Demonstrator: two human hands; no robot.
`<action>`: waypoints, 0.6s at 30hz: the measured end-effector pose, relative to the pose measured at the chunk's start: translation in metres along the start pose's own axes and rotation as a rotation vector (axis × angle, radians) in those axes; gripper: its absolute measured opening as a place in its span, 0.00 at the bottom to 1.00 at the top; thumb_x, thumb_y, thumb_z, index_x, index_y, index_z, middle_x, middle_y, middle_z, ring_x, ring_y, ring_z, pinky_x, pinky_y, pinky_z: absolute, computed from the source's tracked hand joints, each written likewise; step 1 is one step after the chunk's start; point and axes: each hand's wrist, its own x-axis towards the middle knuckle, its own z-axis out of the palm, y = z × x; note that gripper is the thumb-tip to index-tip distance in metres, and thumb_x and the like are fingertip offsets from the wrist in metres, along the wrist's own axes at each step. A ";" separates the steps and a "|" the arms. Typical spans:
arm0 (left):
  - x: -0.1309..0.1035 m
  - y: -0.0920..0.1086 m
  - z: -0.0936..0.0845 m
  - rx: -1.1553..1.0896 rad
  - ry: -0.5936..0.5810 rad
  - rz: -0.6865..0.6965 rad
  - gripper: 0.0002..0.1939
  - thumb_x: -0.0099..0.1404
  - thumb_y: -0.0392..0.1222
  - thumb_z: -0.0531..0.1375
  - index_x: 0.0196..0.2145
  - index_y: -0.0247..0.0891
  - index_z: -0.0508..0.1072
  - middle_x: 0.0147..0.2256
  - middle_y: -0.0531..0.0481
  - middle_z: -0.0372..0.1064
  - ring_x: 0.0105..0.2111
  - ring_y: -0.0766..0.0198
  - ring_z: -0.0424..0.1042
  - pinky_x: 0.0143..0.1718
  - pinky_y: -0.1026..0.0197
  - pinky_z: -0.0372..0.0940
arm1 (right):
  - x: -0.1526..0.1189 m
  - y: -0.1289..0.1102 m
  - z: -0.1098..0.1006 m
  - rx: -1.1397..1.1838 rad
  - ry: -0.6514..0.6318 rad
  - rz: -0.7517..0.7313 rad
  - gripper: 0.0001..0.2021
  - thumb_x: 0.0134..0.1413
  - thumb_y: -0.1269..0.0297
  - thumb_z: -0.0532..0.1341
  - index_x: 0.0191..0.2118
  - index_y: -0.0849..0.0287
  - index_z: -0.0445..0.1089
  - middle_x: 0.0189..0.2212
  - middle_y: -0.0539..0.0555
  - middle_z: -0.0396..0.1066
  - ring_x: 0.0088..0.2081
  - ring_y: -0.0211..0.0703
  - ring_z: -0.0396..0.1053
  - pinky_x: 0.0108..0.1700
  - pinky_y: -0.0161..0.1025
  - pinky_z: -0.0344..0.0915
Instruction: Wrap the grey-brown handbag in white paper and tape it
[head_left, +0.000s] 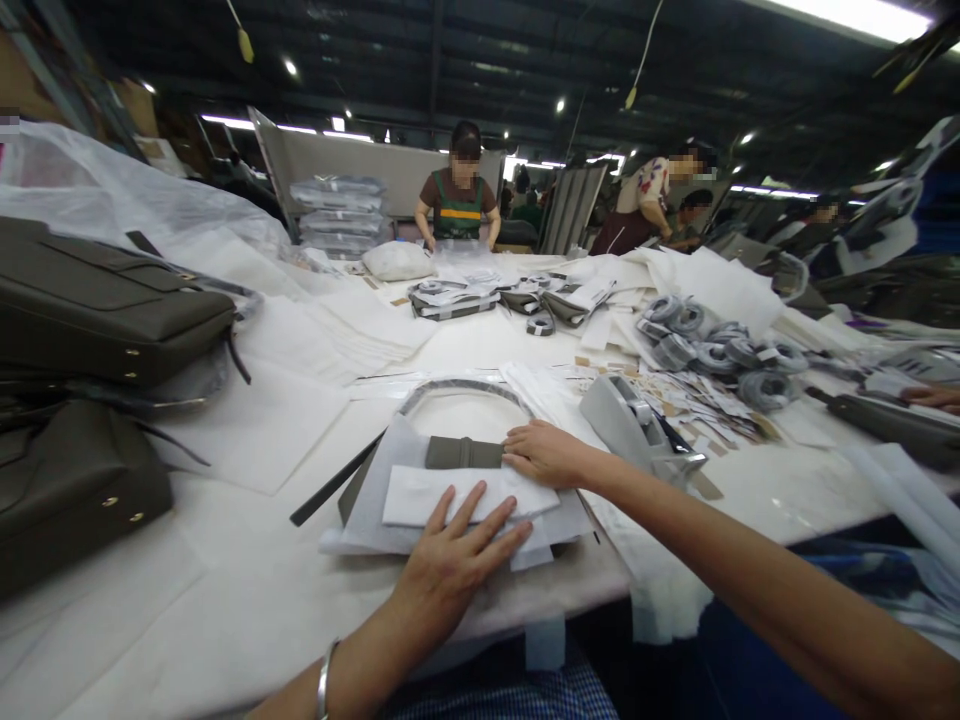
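Observation:
A dark olive handbag (pixel 461 453) lies on the table in front of me, its handle (pixel 465 384) wrapped in grey and arching away. White tissue paper (pixel 352 525) covers much of the bag, and a folded white pad (pixel 409 490) rests across it. My left hand (pixel 457 555) presses flat on the pad's near edge, fingers spread. My right hand (pixel 547 455) lies at the far right corner of the pad, its fingers stretched over the edge of the olive part. A dark strap (pixel 334 480) sticks out to the left.
A tape dispenser (pixel 637 425) stands right of the bag. Olive handbags (pixel 112 310) are piled at left beside white sheets (pixel 262 420). Wrapped strap rolls (pixel 720 340) and scattered tags (pixel 705 400) lie at right. A person (pixel 459 195) works across the table; others stand at right.

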 end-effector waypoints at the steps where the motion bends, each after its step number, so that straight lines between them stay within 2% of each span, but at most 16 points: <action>1: 0.000 0.000 0.001 -0.003 0.014 -0.006 0.23 0.74 0.46 0.52 0.65 0.57 0.58 0.68 0.63 0.48 0.65 0.49 0.54 0.67 0.42 0.45 | -0.005 0.000 -0.001 0.017 0.010 -0.020 0.17 0.70 0.62 0.50 0.42 0.58 0.77 0.46 0.55 0.78 0.54 0.44 0.71 0.60 0.46 0.57; 4: 0.000 0.002 0.002 -0.013 0.028 -0.016 0.22 0.75 0.46 0.51 0.64 0.57 0.59 0.68 0.63 0.51 0.65 0.50 0.56 0.66 0.42 0.48 | -0.027 -0.006 0.000 0.114 0.115 -0.052 0.16 0.70 0.63 0.51 0.46 0.55 0.76 0.49 0.53 0.77 0.57 0.45 0.69 0.64 0.53 0.55; 7: 0.001 0.003 0.000 -0.037 0.000 -0.022 0.23 0.75 0.45 0.50 0.65 0.57 0.57 0.67 0.62 0.52 0.65 0.49 0.55 0.65 0.41 0.49 | -0.068 -0.024 0.011 0.236 0.394 -0.047 0.15 0.69 0.64 0.53 0.53 0.55 0.72 0.52 0.55 0.75 0.57 0.45 0.69 0.65 0.53 0.58; 10: 0.002 0.003 -0.004 -0.066 -0.049 -0.031 0.25 0.75 0.44 0.51 0.66 0.56 0.54 0.67 0.62 0.52 0.65 0.48 0.55 0.64 0.40 0.51 | -0.120 -0.047 0.041 0.238 0.660 -0.046 0.19 0.66 0.67 0.57 0.61 0.54 0.65 0.55 0.57 0.73 0.59 0.45 0.68 0.64 0.51 0.63; 12: 0.002 0.003 -0.007 -0.084 -0.089 -0.034 0.26 0.75 0.43 0.51 0.67 0.56 0.52 0.67 0.61 0.51 0.66 0.47 0.53 0.64 0.39 0.52 | -0.151 -0.062 0.068 0.160 0.677 -0.079 0.24 0.64 0.68 0.60 0.65 0.55 0.61 0.56 0.57 0.72 0.61 0.48 0.65 0.64 0.53 0.63; 14: 0.003 0.002 -0.008 -0.096 -0.121 -0.035 0.27 0.74 0.42 0.51 0.68 0.55 0.51 0.67 0.60 0.51 0.67 0.47 0.51 0.64 0.38 0.51 | -0.170 -0.075 0.096 0.061 0.606 -0.098 0.26 0.64 0.71 0.59 0.66 0.58 0.59 0.58 0.58 0.70 0.64 0.49 0.60 0.66 0.54 0.59; 16: 0.004 0.002 -0.009 -0.099 -0.139 -0.034 0.27 0.74 0.42 0.52 0.68 0.55 0.50 0.68 0.60 0.50 0.67 0.47 0.50 0.65 0.38 0.51 | -0.175 -0.085 0.119 -0.010 0.556 -0.092 0.25 0.65 0.76 0.54 0.66 0.59 0.59 0.61 0.58 0.66 0.67 0.48 0.55 0.68 0.54 0.56; 18: 0.005 0.002 -0.010 -0.093 -0.144 -0.032 0.28 0.74 0.43 0.52 0.68 0.55 0.50 0.67 0.60 0.51 0.67 0.47 0.50 0.65 0.38 0.50 | -0.169 -0.090 0.133 -0.029 0.586 -0.091 0.25 0.65 0.79 0.51 0.65 0.61 0.60 0.62 0.58 0.64 0.68 0.49 0.53 0.67 0.54 0.56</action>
